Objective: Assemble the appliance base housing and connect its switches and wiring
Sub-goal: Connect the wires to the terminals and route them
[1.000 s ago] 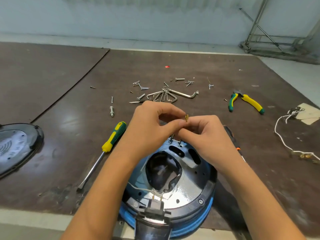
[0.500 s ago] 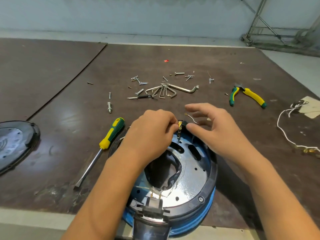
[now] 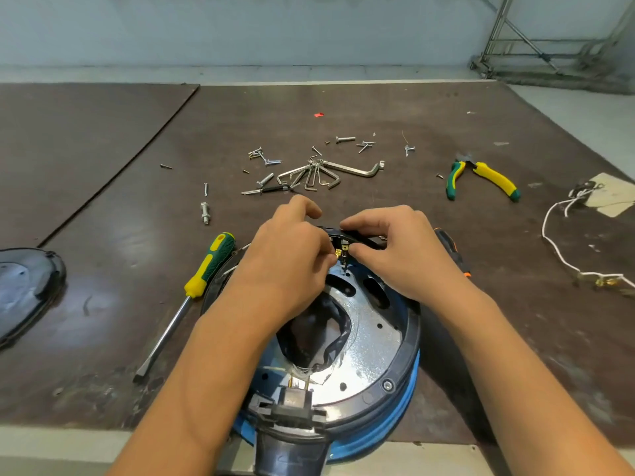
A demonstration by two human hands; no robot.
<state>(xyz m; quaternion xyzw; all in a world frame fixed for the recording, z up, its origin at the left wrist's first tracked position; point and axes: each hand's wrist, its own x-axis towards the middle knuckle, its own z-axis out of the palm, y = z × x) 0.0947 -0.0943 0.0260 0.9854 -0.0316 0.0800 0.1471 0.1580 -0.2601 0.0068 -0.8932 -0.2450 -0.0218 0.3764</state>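
Observation:
The round blue and black appliance base housing (image 3: 385, 355) lies upside down at the table's near edge, its shiny metal plate facing up. At its far rim sits a small black switch (image 3: 357, 235) with brass terminals (image 3: 342, 252). My left hand (image 3: 292, 259) pinches a brass wire connector at those terminals. From the right, my right hand (image 3: 395, 249) grips the switch between thumb and forefinger. A black plug socket (image 3: 292, 403) sits at the near rim.
A yellow-green screwdriver (image 3: 206, 269) lies left of the housing. Hex keys (image 3: 319, 173) and loose screws are scattered beyond my hands. Yellow-green pliers (image 3: 481, 176) and a white wire (image 3: 563, 242) lie right. A black cover (image 3: 24, 293) rests far left. An orange-black tool (image 3: 453, 252) lies behind my right hand.
Both hands have come down from above the housing to its far rim. My right hand, open half a second ago, now grips the switch.

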